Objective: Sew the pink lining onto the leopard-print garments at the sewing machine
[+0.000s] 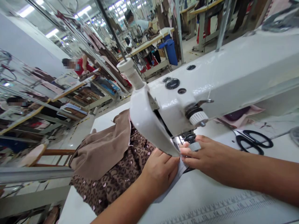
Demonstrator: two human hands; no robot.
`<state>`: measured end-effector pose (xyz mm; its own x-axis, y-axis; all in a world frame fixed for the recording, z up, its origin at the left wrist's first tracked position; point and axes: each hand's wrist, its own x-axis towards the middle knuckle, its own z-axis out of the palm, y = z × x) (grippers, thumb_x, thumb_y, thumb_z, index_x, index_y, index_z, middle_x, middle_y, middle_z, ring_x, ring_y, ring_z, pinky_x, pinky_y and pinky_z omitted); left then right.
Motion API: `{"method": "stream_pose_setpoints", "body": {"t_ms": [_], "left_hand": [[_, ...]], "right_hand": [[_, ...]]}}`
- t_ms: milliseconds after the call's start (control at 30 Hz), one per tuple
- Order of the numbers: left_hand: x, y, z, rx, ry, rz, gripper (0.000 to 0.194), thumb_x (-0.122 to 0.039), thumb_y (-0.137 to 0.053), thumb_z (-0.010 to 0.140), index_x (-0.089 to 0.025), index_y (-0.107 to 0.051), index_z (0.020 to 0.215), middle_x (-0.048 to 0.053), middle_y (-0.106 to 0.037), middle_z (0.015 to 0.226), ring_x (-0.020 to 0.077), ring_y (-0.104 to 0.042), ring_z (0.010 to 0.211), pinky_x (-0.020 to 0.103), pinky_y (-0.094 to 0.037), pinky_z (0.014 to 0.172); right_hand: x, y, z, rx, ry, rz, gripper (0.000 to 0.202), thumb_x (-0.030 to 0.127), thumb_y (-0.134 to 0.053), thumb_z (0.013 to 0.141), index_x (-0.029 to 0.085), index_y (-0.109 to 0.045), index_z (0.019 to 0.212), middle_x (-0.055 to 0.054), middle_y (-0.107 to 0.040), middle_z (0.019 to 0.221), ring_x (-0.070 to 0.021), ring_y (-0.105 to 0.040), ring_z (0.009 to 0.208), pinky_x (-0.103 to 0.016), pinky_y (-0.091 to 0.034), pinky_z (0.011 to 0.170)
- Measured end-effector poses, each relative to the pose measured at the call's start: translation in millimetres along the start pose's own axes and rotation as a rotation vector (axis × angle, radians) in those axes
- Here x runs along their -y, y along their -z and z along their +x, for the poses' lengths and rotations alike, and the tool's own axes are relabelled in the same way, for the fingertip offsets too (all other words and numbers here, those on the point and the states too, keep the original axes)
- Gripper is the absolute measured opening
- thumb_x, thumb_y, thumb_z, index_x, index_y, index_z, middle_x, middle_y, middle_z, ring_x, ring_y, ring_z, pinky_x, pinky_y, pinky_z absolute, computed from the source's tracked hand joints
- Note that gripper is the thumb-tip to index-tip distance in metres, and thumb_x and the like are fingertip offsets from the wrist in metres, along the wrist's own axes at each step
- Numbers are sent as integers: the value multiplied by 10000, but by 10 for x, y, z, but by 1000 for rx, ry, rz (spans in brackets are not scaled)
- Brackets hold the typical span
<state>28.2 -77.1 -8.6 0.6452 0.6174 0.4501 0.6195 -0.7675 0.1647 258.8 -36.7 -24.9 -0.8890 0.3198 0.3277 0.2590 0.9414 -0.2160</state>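
A white sewing machine [161, 109] stands before me, its needle area partly hidden by the head cover and my fingers. My left hand [161, 169] is closed, with its fingers bent down on the fabric just left of the needle. Close by on the right, my right hand [203, 155] has its fingertips together at the fabric edge by the presser foot; what lies under them is mostly hidden. Leopard-print fabric [114, 180] spreads to the left, with a plain brown piece [105, 146] over part of it. Below my left wrist shows a strip of pale cloth [171, 188].
Black-handled scissors [253, 141] lie on the white table right of the machine, near some pink cloth [247, 115]. A printed ruler scale [217, 211] runs along the front. A wooden stool [35, 154] stands left. Several people work at other machines behind.
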Motion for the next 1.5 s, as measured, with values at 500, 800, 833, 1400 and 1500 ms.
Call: {"method": "stream_pose_setpoints", "body": {"t_ms": [500, 800, 833, 1400, 1500], "left_hand": [[280, -51, -16, 23, 13, 24, 195, -183, -512, 997, -189, -706, 1019, 66, -740, 890, 181, -716, 833, 282, -613, 763], [263, -34, -23, 71, 28, 62, 252, -166, -520, 997, -196, -718, 844, 61, -727, 876, 187, -682, 806, 325, -584, 787], [256, -29, -9, 68, 25, 55, 259, -166, -516, 1003, -194, -714, 838, 62, -728, 877, 186, -682, 811, 326, -582, 789], [220, -34, 83, -34, -43, 109, 277, -208, -436, 1061, -160, -673, 925, 78, -758, 948, 180, -674, 798, 323, -560, 751], [220, -34, 92, -35, -47, 113, 290, -211, -428, 1065, -165, -671, 916, 73, -755, 935, 178, -671, 792, 319, -557, 742]], "right_hand": [[-121, -22, 71, -93, -65, -73, 323, -16, -572, 750, 207, -710, 938, -60, -743, 1097, -243, -599, 1053, -356, -433, 864], [-78, -38, 48, -161, -70, -140, 415, -34, -538, 704, 194, -735, 989, -89, -728, 1055, -242, -590, 1032, -351, -436, 846], [-75, -33, 51, -142, -69, -149, 419, -36, -527, 707, 194, -732, 991, -93, -727, 1053, -240, -592, 1029, -349, -438, 842], [33, 67, 132, 67, -31, -248, 367, 5, -526, 710, 187, -725, 958, -82, -765, 840, -212, -616, 725, -337, -444, 705], [36, 46, 110, 37, -28, -246, 357, 7, -529, 718, 181, -723, 962, -92, -770, 868, -216, -643, 783, -341, -444, 729]]}}
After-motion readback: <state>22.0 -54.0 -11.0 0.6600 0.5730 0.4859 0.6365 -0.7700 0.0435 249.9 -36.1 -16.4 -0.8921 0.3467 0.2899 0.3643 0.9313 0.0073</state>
